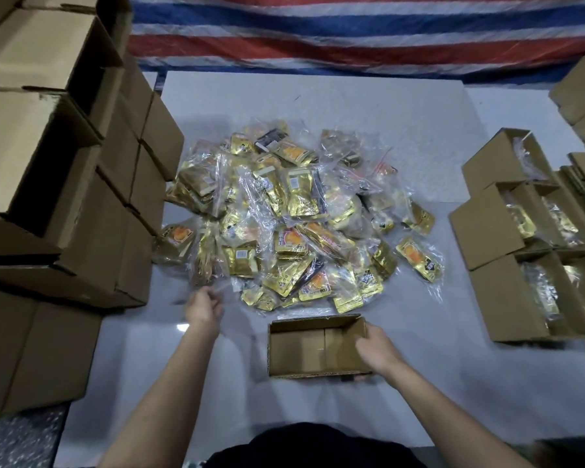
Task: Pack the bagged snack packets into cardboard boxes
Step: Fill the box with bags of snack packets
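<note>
Your left hand (201,307) is at the near-left edge of the heap of clear plastic bags of gold foil snack packets (294,217) spread ahead of you, fingers curled, though blur hides whether it's pinched any film. Those bags look light, floppy and slick, so grab one by its full body, not a corner. Your right hand (374,346) grips the right wall of the small open brown cardboard box (304,349) just in front of the heap.

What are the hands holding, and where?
The right hand grips the box by its right end. The left hand reaches a bag at the pile's edge; a grip cannot be told.
</note>
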The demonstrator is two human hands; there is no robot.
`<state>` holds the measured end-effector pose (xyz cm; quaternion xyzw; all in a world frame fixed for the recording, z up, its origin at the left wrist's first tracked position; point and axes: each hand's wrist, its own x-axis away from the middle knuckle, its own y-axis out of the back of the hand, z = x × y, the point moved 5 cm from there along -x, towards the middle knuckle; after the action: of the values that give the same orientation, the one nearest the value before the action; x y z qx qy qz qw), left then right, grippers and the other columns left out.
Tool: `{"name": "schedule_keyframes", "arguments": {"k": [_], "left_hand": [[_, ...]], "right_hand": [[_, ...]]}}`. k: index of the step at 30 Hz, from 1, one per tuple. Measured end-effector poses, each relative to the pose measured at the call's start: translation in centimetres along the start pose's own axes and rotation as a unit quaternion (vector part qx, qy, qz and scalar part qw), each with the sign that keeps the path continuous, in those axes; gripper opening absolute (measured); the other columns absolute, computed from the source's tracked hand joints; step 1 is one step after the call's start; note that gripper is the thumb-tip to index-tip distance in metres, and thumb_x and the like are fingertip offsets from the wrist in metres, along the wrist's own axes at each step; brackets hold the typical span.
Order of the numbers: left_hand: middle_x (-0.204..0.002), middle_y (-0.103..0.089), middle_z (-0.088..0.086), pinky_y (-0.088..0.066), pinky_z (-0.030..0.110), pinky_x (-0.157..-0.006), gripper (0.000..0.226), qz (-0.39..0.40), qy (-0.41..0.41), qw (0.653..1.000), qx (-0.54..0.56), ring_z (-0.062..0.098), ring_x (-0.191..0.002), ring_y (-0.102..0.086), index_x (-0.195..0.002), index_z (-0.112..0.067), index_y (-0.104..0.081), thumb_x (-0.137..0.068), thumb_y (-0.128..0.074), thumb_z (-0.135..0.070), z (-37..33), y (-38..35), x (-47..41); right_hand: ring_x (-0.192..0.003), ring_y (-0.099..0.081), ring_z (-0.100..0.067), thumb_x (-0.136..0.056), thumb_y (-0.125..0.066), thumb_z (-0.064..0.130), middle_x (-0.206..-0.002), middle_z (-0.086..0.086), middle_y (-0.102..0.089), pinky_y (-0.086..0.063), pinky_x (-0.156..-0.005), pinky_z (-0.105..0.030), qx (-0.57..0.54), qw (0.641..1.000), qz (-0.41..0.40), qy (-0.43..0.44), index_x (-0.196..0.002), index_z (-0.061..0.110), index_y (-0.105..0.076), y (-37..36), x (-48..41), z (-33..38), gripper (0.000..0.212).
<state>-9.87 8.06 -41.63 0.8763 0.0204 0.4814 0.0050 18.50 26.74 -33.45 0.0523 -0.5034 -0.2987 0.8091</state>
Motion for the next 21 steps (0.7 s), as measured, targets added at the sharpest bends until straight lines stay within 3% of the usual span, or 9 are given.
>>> {"name": "schedule_keyframes", "arguments": {"k": [3, 5, 7, 10, 14, 19, 21], "left_hand": [[-0.082, -0.061, 0.007, -0.049, 0.033, -0.062, 0.022, 0.007, -0.115, 0.993, -0.025, 0.020, -0.070, -0.056, -0.075, -0.016, -0.055, -0.092, -0.057, -0.002, -1.8, 1.5, 1.6], [-0.081, -0.058, 0.004, -0.051, 0.038, -0.074, 0.024, 0.021, -0.215, 0.973, -0.078, 0.020, -0.078, -0.055, -0.073, -0.016, -0.055, -0.093, -0.061, -0.005, -3.3, 2.6, 3.5], [-0.078, -0.057, 0.004, -0.044, 0.036, -0.079, 0.019, 0.037, -0.332, 0.930, -0.152, 0.019, -0.080, -0.051, -0.076, -0.011, -0.056, -0.094, -0.060, -0.006, -5.3, 3.3, 5.8], [-0.077, -0.056, 0.013, -0.037, 0.031, -0.072, 0.017, 0.075, -0.449, 0.862, -0.222, 0.014, -0.074, -0.049, -0.083, -0.002, -0.055, -0.099, -0.056, -0.009, -7.8, 3.8, 9.2], [-0.079, -0.061, 0.002, -0.040, 0.029, -0.068, 0.015, 0.110, -0.521, 0.792, -0.299, 0.013, -0.073, -0.052, -0.087, -0.013, -0.062, -0.100, -0.055, -0.012, -9.5, 3.6, 13.8], [-0.071, -0.057, -0.007, -0.036, 0.012, -0.061, 0.020, 0.151, -0.555, 0.742, -0.346, 0.000, -0.064, -0.048, -0.081, -0.017, -0.059, -0.094, -0.062, -0.003, -8.5, 3.2, 19.1], [-0.075, -0.059, -0.014, -0.040, 0.010, -0.064, 0.021, 0.196, -0.571, 0.712, -0.359, -0.003, -0.069, -0.053, -0.083, -0.022, -0.057, -0.096, -0.060, -0.006, -8.0, 2.8, 21.3]], "right_hand": [[-0.065, -0.074, -0.028, -0.092, -0.041, 0.006, -0.094, -0.012, -0.072, -0.060, -0.051, -0.039, 0.017, 1.000, 0.000, 0.005, -0.108, 0.014, -0.062, -0.5, 0.1, 0.4, 0.028], [-0.088, -0.073, -0.032, -0.092, -0.042, 0.006, -0.105, -0.014, -0.072, -0.060, -0.071, -0.044, 0.049, 0.999, -0.006, 0.021, -0.110, 0.011, -0.064, -0.8, -0.1, 0.6, 0.028], [-0.107, -0.066, -0.033, -0.092, -0.043, 0.004, -0.116, -0.015, -0.069, -0.054, -0.087, -0.044, 0.071, 0.997, -0.007, 0.024, -0.114, 0.007, -0.064, -1.1, -0.2, 0.7, 0.031], [-0.117, -0.059, -0.032, -0.093, -0.043, 0.005, -0.124, -0.016, -0.065, -0.048, -0.102, -0.042, 0.071, 0.997, -0.008, 0.017, -0.120, 0.004, -0.061, -1.5, -0.1, 0.5, 0.032], [-0.117, -0.058, -0.030, -0.092, -0.042, 0.002, -0.124, -0.015, -0.064, -0.046, -0.104, -0.039, 0.068, 0.997, -0.007, 0.020, -0.122, 0.004, -0.060, -1.9, 0.4, 0.1, 0.035], [-0.110, -0.062, -0.030, -0.090, -0.042, 0.000, -0.115, -0.015, -0.068, -0.050, -0.101, -0.041, 0.052, 0.998, 0.003, 0.028, -0.114, 0.005, -0.063, -2.1, 0.9, -0.3, 0.032], [-0.106, -0.064, -0.029, -0.092, -0.045, 0.005, -0.113, -0.014, -0.069, -0.054, -0.096, -0.041, 0.040, 0.999, 0.006, 0.029, -0.114, 0.008, -0.064, -2.2, 1.0, -0.5, 0.029]]}}
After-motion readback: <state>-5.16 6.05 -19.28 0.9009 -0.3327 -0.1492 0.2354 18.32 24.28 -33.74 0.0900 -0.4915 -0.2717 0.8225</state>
